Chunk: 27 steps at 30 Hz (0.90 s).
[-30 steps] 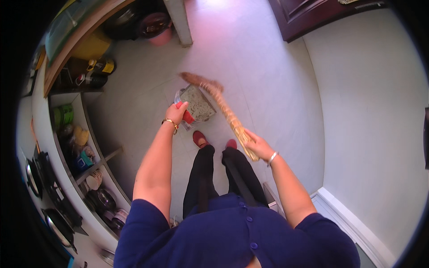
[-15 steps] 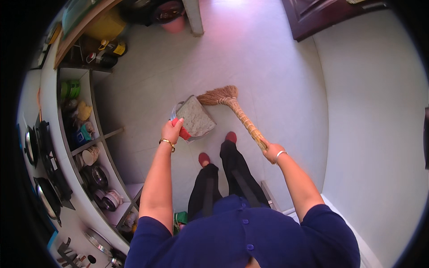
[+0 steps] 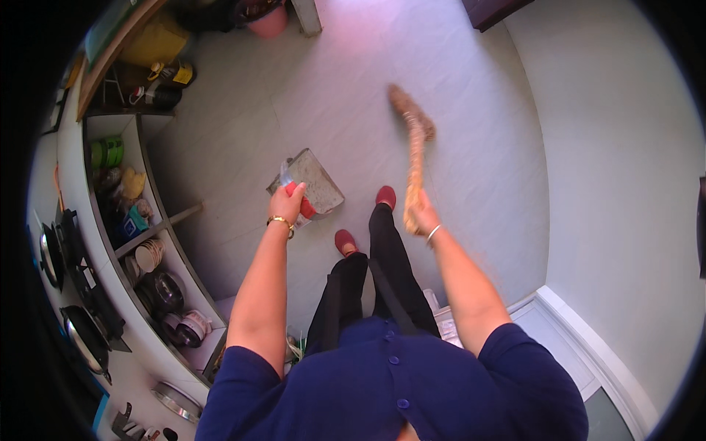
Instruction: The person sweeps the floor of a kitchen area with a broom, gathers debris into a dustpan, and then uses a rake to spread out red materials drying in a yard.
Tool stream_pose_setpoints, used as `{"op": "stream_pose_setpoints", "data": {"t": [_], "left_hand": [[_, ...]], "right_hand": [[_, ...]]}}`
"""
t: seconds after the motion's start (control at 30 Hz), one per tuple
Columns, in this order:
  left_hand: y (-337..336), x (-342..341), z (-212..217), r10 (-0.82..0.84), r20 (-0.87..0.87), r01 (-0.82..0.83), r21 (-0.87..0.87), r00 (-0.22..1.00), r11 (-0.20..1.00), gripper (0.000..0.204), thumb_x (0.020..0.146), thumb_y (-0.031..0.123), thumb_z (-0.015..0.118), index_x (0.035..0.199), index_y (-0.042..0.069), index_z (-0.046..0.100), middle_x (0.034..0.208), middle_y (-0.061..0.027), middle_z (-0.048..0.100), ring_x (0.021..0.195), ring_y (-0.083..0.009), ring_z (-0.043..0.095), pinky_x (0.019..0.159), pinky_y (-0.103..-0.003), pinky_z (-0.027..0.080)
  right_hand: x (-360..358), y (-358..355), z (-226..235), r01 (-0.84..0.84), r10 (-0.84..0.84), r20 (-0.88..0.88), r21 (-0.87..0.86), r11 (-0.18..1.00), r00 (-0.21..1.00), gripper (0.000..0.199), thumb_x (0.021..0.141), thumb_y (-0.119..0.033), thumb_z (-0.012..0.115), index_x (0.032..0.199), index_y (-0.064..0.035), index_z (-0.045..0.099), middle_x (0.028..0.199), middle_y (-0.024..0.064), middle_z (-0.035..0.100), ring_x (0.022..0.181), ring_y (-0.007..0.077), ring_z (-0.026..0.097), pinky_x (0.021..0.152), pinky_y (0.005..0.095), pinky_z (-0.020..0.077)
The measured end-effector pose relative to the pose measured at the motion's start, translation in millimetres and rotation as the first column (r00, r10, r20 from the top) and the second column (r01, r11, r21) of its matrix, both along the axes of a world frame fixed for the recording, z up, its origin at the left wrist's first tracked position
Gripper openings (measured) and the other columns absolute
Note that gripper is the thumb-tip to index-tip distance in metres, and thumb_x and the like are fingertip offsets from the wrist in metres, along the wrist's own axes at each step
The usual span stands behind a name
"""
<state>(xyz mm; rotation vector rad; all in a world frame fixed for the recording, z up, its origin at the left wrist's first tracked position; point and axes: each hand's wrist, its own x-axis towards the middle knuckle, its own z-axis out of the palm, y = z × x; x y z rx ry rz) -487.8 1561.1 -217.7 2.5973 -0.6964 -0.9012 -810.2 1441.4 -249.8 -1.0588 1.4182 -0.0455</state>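
My left hand (image 3: 287, 203) is closed around the red grip of a dustpan (image 3: 318, 182), whose grey, dusty pan lies at or close to the floor just ahead of my feet. My right hand (image 3: 423, 214) is wrapped around the handle of a straw broom (image 3: 416, 151). The broom's bound handle points away from me, and its brown bristle head (image 3: 413, 110) is over the floor, well apart from the dustpan to its far right. Motion smears the broom slightly. Whether the bristles touch the floor, I cannot tell.
Along the left stands a low open shelf unit (image 3: 144, 242) with bowls, pots and packets. Bottles (image 3: 173, 72) stand beyond it, and a pink bucket (image 3: 268, 22) is at the far end. A pale wall (image 3: 610, 154) rises on the right; a dark door (image 3: 491, 10) is far right.
The broom has swung away from the dustpan's edge, outward to the far right, with its handle now more upright in view. My right hand has shifted left and farther forward; both hands keep their holds.
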Motion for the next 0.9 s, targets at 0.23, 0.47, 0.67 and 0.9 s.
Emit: {"op": "stream_pose_setpoints", "data": {"t": [0.23,0.47,0.67,0.9], "left_hand": [[13,-3,-10,-0.012,-0.054,0.015,0.046,0.998,0.999,0.055,0.075,0.052,0.056,0.089,-0.001,0.058,0.09,-0.0217,0.061,0.085,-0.0358,0.059,0.075,-0.042,0.045],[51,15,15,-0.03,-0.125,0.037,0.052,0.992,0.998,0.055,0.075,0.052,0.057,0.089,-0.002,0.059,0.09,-0.0226,0.061,0.087,-0.0359,0.059,0.075,-0.042,0.045],[87,14,37,0.058,-0.128,-0.055,0.028,0.99,0.998,0.054,0.076,0.05,0.056,0.086,-0.003,0.059,0.088,-0.0232,0.061,0.085,-0.0369,0.059,0.074,-0.042,0.045],[119,4,9,0.148,-0.106,-0.148,0.008,0.983,0.989,0.052,0.076,0.048,0.058,0.085,-0.003,0.059,0.087,-0.0239,0.061,0.083,-0.0381,0.059,0.073,-0.042,0.045]], "right_hand": [[-19,110,77,0.062,-0.384,0.297,0.716,0.695,0.874,0.058,0.085,-0.02,0.05,0.137,-0.0127,0.026,0.102,0.0094,0.055,0.067,0.0143,0.056,0.048,0.0263,0.0454],[-54,97,114,0.221,-0.301,0.214,0.332,0.917,0.929,0.051,0.086,-0.021,0.048,0.134,-0.0116,0.034,0.084,0.003,0.054,0.058,0.0108,0.052,0.039,0.0234,0.041],[-52,-8,47,0.43,-0.449,0.116,0.155,0.889,0.886,0.052,0.086,-0.023,0.046,0.136,-0.0163,0.029,0.076,0.0028,0.053,0.053,0.0123,0.049,0.039,0.0258,0.0384],[-14,87,-5,0.072,-0.072,-0.03,-0.008,0.997,0.997,0.057,0.082,-0.01,0.047,0.135,-0.0102,0.027,0.107,0.0104,0.055,0.087,0.0199,0.057,0.07,0.0339,0.0502]]}}
